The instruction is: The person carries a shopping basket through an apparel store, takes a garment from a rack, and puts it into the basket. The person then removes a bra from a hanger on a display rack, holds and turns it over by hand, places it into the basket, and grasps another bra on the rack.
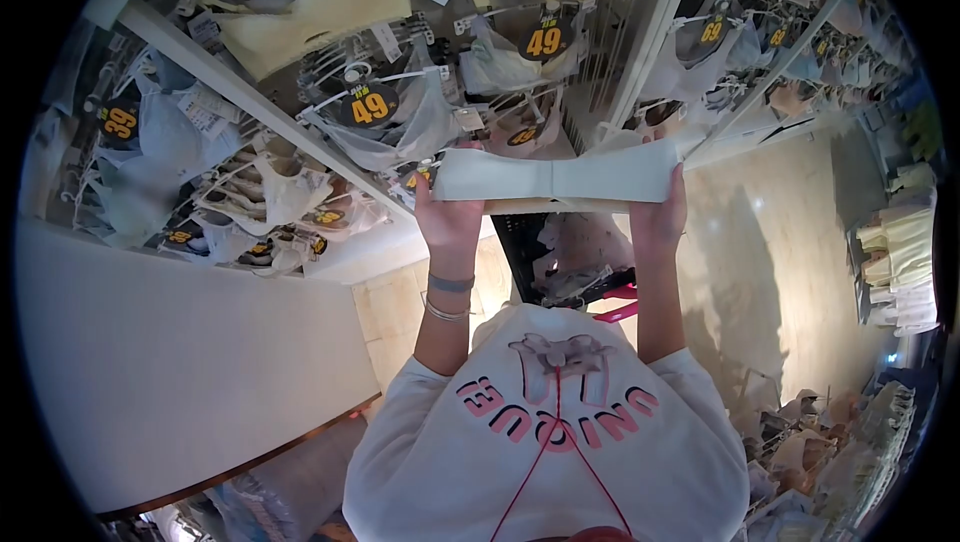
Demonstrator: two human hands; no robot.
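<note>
A pale bluish-white bra [555, 176] is stretched out sideways in front of my chest, its band nearly level, with a thin strap looping above its right half. My left hand [450, 217] grips its left end, the thumb lying up along the side. At the opposite end my right hand [659, 212] has hold of it in the same way, thumb also upright. The fingers of both hands are mostly hidden behind the fabric. Just beyond the bra hang more bras on hangers, including a light grey one [390, 127] near my left hand.
Racks of hanging bras with round price tags [368, 104] rise ahead and to the left. Below my hands stands a black basket [520, 257] with garments and a pink-red handle [618, 310]. A white panel [190, 362] is at left. Wooden floor [810, 242] and further clothing racks lie right.
</note>
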